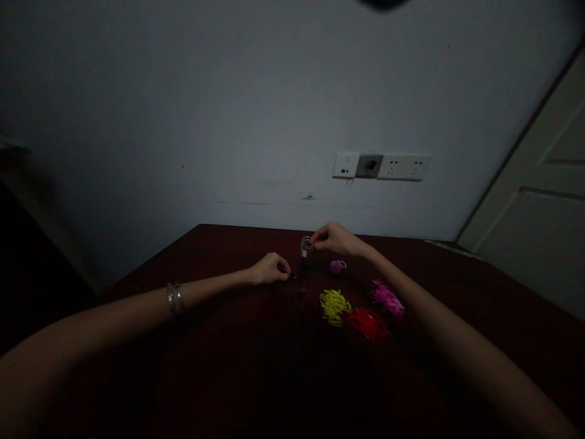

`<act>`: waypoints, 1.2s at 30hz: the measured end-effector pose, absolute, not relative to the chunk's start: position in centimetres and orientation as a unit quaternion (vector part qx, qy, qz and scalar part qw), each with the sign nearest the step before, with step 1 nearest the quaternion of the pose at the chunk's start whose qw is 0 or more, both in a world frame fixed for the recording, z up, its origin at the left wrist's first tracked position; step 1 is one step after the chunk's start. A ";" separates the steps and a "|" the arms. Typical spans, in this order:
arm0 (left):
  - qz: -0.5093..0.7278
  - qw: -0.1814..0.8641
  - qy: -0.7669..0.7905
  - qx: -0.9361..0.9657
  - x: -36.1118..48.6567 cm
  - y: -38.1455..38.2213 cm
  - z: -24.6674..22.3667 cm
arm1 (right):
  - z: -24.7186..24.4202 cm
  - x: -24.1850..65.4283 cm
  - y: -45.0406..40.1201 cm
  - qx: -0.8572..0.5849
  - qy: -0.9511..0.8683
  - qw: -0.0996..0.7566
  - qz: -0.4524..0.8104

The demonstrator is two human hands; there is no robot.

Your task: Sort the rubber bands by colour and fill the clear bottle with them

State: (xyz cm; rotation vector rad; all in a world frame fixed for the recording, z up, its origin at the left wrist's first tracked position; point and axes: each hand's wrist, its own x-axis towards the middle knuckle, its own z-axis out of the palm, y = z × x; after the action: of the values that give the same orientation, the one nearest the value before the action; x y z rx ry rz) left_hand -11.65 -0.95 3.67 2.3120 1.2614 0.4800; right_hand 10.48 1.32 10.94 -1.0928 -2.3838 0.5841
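Note:
Near the far part of the dark table, my right hand (337, 239) has its fingertips pinched at the upper side of a small, clear, shiny container-like object (305, 245). That object stands roughly upright; its exact kind is too dim to tell. Just left of it and nearer to me, my left hand (269, 269) rests low over the table with curled fingers. A tiny dark thing shows at its fingertips, too small to name. A small purple ball-shaped item with a pale loop (337, 266) lies below my right hand.
Loose piles of yellow strips (334, 306), red strips (368, 324) and pink strips (387, 299) lie on the dark red table (219, 353), left of my right forearm. Behind the table rises a wall with a row of sockets (382, 166). A pale door (539, 177) stands at the right.

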 end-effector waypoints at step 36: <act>0.378 0.255 0.459 0.763 -10.3 2.5 6.4 | 14.8 6.4 6.3 -0.408 -0.912 -0.042 0.027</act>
State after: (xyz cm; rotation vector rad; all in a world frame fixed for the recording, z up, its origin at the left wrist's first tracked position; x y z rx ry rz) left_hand -10.26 2.53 6.43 2.0720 1.2453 1.0253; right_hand 6.40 6.26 14.80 -1.3159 -2.9426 0.0871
